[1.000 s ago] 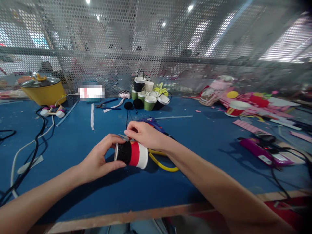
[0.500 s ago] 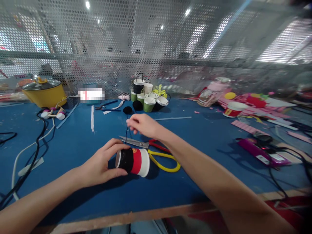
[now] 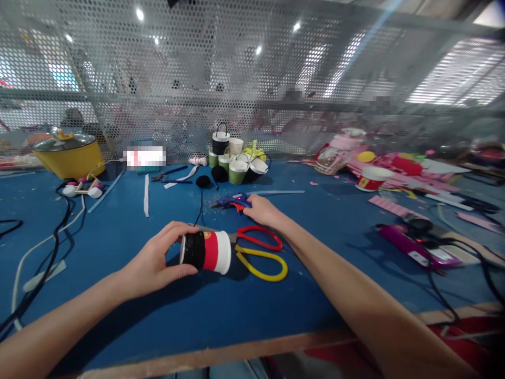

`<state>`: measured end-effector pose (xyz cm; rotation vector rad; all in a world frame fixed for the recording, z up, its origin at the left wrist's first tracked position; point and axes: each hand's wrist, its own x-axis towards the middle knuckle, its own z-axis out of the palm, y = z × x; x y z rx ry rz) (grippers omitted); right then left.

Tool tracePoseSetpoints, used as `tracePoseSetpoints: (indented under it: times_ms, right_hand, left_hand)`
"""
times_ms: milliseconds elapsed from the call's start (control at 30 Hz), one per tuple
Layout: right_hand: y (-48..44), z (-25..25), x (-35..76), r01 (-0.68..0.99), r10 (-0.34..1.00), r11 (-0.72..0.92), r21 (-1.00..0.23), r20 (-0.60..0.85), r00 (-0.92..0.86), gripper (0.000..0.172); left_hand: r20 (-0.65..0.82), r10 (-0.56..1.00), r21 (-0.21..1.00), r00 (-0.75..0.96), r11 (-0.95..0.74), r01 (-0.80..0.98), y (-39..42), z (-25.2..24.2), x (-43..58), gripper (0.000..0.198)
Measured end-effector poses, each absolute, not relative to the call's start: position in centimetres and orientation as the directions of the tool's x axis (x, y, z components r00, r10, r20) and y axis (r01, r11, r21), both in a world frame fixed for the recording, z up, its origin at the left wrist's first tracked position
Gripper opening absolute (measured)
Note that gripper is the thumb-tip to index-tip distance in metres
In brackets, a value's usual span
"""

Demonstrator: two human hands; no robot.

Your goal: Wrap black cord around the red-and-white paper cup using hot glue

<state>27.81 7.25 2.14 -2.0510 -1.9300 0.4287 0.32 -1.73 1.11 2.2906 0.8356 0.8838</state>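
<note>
The left hand grips a paper cup tipped sideways, toward the front edge of the desk. Nearer the back edge, the right hand's fingers are wrapped round a glue gun. Scissors lie just beside the cup.

Bright overhead lamps glimpsed through perforated mesh, soft shadows cast on the blue tabletop, background blurred, outer edges stretched, small patches pixelated
</note>
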Motion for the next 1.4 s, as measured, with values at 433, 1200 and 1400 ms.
tracePoseSetpoints:
  times_ms: [433, 1200, 1400]
  right_hand:
    - [0.4, 8.1, 27.2, 0.418, 0.972, 0.046, -0.907, -0.056, -0.228, 0.018]
    - [-2.8, 7.0, 25.5, 0.675, 0.966, 0.176, -0.717, -0.007, -0.259, 0.018]
    - [-2.9, 6.5, 25.1, 0.805, 0.946, 0.305, -0.509, 0.061, -0.32, 0.017]
  left_hand:
    - [0.481, 0.685, 0.542, 0.547, -0.723, 0.429, -1.0, 1.0, -0.3, 0.043]
    - [0.414, 0.813, 0.752, 0.409, -0.559, 0.349, -0.2, 0.6, -0.2, 0.044]
    - [0.416, 0.803, 0.745, 0.427, -0.57, 0.346, -0.1, 0.4, -0.2, 0.044]
